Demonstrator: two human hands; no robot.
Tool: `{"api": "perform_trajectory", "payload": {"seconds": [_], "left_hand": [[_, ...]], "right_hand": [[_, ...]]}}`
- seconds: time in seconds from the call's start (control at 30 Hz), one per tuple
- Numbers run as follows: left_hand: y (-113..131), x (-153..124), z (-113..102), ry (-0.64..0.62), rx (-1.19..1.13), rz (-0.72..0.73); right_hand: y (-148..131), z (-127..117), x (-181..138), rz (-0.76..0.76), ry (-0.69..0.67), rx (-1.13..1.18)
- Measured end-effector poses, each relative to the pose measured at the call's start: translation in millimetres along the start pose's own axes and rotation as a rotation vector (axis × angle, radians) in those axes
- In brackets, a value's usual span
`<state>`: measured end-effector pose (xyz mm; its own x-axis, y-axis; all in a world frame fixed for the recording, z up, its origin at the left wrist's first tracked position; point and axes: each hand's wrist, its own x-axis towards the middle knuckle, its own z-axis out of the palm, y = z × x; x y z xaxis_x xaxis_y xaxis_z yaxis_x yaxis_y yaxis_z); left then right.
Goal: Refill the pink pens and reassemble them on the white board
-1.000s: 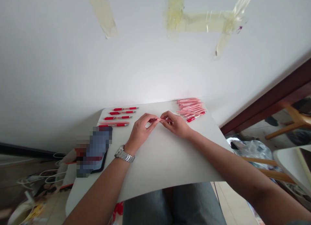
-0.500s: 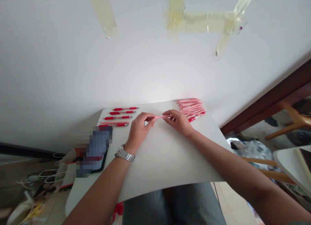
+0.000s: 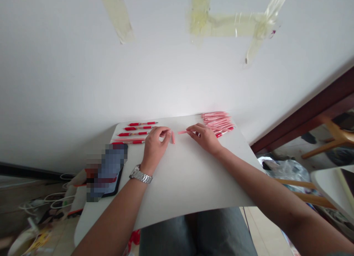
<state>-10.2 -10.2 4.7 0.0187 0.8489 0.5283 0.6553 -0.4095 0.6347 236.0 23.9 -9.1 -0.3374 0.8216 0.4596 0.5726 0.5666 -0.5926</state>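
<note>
Your view is bright and even, with faint shadow under the left hand [image 3: 153, 147], warped edges, and blur at 7 o'clock.

- The left hand [image 3: 154, 145] and the right hand [image 3: 207, 138], which were pressed together a second ago, are now drawn apart with a clear gap between their fingertips.
- The left hand sits further to the left, closer to the row of red pens [image 3: 135, 133].
- The single pink piece that both hands pinched, then stretched between them, now shows as two parts.
- A short pink piece [image 3: 173, 137] stands nearly upright just beside the left fingertips. Whether they still touch it cannot be told.
- A longer pink piece [image 3: 183, 131] pokes leftward from the right fingertips, level with the table.
- The right hand rests slightly further back, nearer the pile of pink pens [image 3: 217, 121].
</note>
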Motion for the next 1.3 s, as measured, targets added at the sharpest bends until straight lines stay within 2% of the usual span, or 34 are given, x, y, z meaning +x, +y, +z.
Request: {"api": "perform_trajectory", "payload": {"seconds": [0.23,0.43,1.3], "left_hand": [[-10.3,-0.1,0.0,0.012,0.058,-0.060],[-14.9,-0.4,1.6,-0.008,0.071,-0.050],[-11.4,-1.1,1.8,-0.024,0.046,-0.049]], "right_hand": [[3.1,0.4,0.8,-0.002,-0.054,-0.113],[4.6,3.3,1.4,-0.008,-0.080,-0.149],[0.7,-1.4,4.2,-0.053,-0.096,-0.239]]}}
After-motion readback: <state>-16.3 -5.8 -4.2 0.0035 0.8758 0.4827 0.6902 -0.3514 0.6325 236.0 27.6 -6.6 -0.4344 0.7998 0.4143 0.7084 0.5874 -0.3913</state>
